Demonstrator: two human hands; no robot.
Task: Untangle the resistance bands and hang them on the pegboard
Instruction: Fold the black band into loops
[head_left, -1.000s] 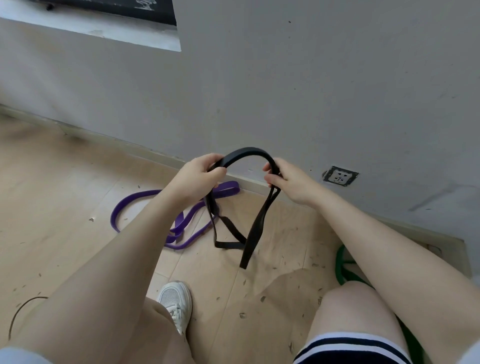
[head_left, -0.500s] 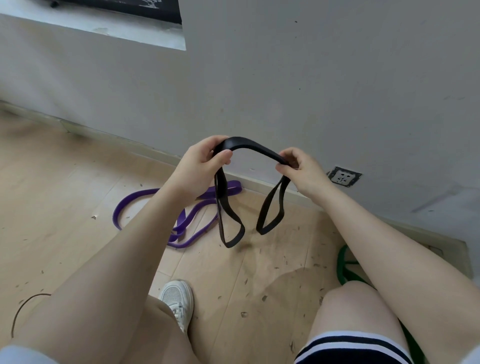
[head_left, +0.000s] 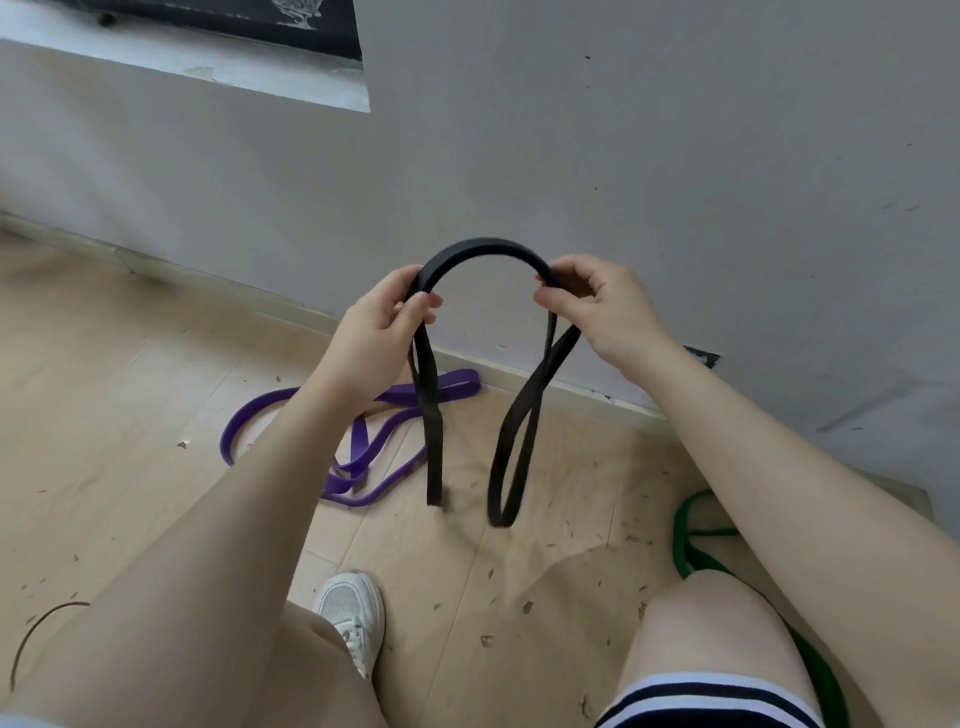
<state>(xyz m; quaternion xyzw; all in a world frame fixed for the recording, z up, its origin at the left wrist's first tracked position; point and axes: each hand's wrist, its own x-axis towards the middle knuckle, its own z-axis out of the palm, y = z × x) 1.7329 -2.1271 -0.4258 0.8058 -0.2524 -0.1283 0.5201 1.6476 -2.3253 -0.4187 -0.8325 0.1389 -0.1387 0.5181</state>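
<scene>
In the head view, both hands are raised at the centre of the frame in front of a grey wall (head_left: 675, 156). The left hand (head_left: 382, 325) pinches a black resistance band (head_left: 485, 248) between thumb and curled fingers, and the right hand (head_left: 597, 304) grips the same band a little to the right, its fingers curled round it. Between the two hands the band arches upward in a doubled hoop. Below each hand a loop hangs down: the left loop drops nearly straight, the right one twists once just under the hand and opens into a narrow oval. Both loop ends hang above the wooden floor (head_left: 104, 415).

A purple resistance band (head_left: 358, 441) lies in loose coils on the floor, left of centre and behind the black loops, near the baseboard (head_left: 208, 275). A green resistance band (head_left: 691, 535) lies on the floor at the lower right, partly hidden behind the right forearm and knee. A white sneaker (head_left: 350, 613) shows at the bottom centre. A wall socket (head_left: 701, 357) peeks out beside the right wrist. The floor is strewn with small dark bits of debris. A thin dark curved wire (head_left: 36, 629) lies at the lower left edge.
</scene>
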